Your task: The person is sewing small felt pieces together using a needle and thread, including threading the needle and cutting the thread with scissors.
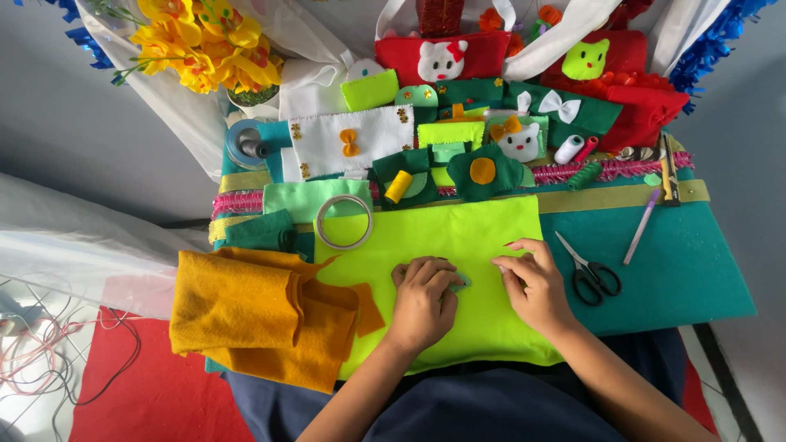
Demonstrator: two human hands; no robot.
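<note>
Mustard felt (246, 315), folded in a heap, lies at nine o'clock from the hands, with a tape ring (344, 222) at eleven o'clock. Both hands rest on the lime-green felt sheet (458, 237) spread over the teal desk (696, 270). The left hand (422, 301) has its fingers curled down, its grip pressing a small pale-green felt piece (463, 281) against the sheet. The right hand (532, 282), just beside at three o'clock, pinches near the same piece; whether it holds anything cannot be told. Black-handled scissors (591, 272) lie farther at three o'clock.
</note>
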